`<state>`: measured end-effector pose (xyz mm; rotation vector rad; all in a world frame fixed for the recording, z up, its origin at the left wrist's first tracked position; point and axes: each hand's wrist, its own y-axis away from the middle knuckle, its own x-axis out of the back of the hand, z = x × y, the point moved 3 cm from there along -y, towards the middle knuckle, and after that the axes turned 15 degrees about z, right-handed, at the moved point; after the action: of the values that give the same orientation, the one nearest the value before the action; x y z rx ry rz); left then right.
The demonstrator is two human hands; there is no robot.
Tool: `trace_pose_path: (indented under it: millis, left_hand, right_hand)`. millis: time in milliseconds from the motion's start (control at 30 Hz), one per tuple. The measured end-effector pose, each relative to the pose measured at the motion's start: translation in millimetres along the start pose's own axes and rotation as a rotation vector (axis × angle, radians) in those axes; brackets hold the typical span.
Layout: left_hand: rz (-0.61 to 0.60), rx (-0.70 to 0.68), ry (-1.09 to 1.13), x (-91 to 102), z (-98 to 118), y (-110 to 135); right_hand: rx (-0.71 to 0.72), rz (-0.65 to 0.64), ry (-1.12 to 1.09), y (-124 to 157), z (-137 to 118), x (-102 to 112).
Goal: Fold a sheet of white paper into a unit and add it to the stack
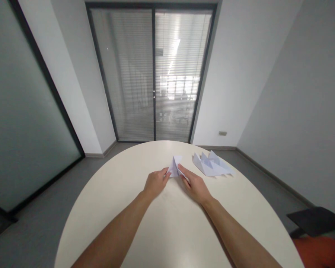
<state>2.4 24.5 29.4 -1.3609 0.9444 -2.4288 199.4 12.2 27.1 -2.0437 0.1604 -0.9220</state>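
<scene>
table: round and off-white (162,230), pretty much everything sits on it
folded paper: small white piece (175,165) toward the table's far edge, flat on top
left hand: (155,183) pinching the paper's left corner, fingers closed on it
right hand: (194,186) pressing the paper's right edge, fingertips (181,168) on it, clamped on the fold
finished paper boats: pile (212,163) just right of the folded paper, same far side of the table, not touched
chair: dark seat (315,219) off the table's right side
</scene>
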Motion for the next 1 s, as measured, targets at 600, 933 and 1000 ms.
trace_pose_path:
  millis: [600, 933, 1000]
  left_hand:
    - [-0.075, -0.120, 0.271, 8.1, 14, 4]
    - [0.149, 0.033, 0.251, 1.7, 1, 0]
    - [0.233, -0.047, 0.193, 5.0, 4, -2]
  right_hand:
    - [0.124, -0.097, 0.000, -1, -9, 1]
    - [0.137, -0.169, 0.029, 0, -6, -1]
    - [0.136, -0.184, 0.026, 1, -6, -2]
